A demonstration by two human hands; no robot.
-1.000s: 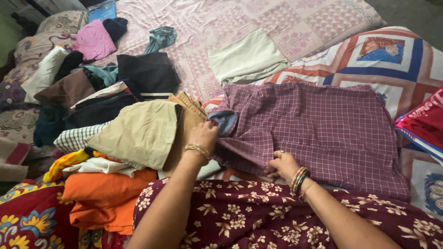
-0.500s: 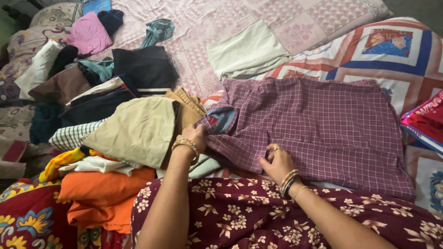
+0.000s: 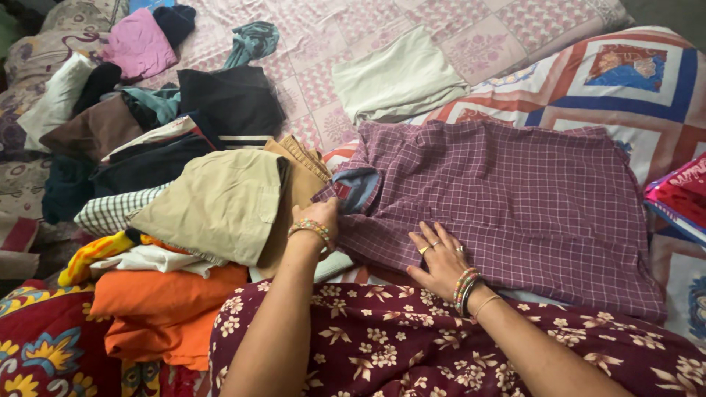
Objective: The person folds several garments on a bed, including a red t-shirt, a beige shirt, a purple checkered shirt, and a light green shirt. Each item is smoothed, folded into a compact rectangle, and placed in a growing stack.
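A maroon checked shirt (image 3: 507,198) lies spread flat on the bed in front of me, its blue-lined collar (image 3: 357,187) toward the left. My left hand (image 3: 318,219) pinches the shirt's edge just below the collar, beside a folded khaki garment (image 3: 220,202). My right hand (image 3: 440,254) rests flat, fingers spread, on the shirt's near edge. Both wrists carry coloured bangles. My lap, in dark red floral cloth (image 3: 412,345), fills the bottom of the view.
A heap of clothes lies at left: orange cloth (image 3: 158,312), a checked white piece (image 3: 110,212), black (image 3: 228,103), brown and pink (image 3: 140,44) garments. A folded pale green cloth (image 3: 393,81) lies beyond the shirt. A patterned quilt (image 3: 625,73) and red fabric (image 3: 680,192) are at right.
My right hand let go of the bunched shirt hem and now presses flat on it. My left hand slid slightly down from the collar. The shirt lies smoother.
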